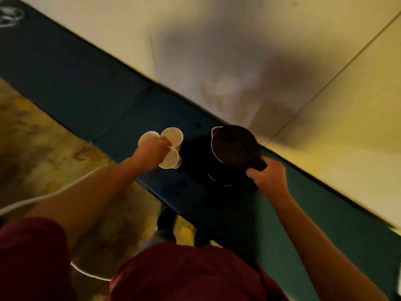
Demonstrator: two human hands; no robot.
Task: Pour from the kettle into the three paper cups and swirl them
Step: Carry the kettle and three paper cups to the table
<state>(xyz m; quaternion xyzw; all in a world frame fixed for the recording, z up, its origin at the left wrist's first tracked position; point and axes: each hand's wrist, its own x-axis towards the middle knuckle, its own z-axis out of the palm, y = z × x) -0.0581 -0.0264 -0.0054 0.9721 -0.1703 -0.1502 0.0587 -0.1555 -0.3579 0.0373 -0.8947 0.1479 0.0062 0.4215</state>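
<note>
Three white paper cups stand bunched together on a dark blue ledge (91, 83): one at the far left (145, 137), one at the far right (172, 135), one nearest me (170, 159). My left hand (152, 154) reaches over them and pinches the rim of the nearest cup. To the right stands a black kettle (233, 146) with its lid down. My right hand (270, 178) grips the kettle's handle (258, 165). The frame is blurred, so the cups' contents are hidden.
A pale wall (282, 51) rises right behind the ledge. On the left lies a mottled yellow floor (43, 144) with a white cable (54, 194) across it. My feet (167, 220) stand close to the ledge's front edge.
</note>
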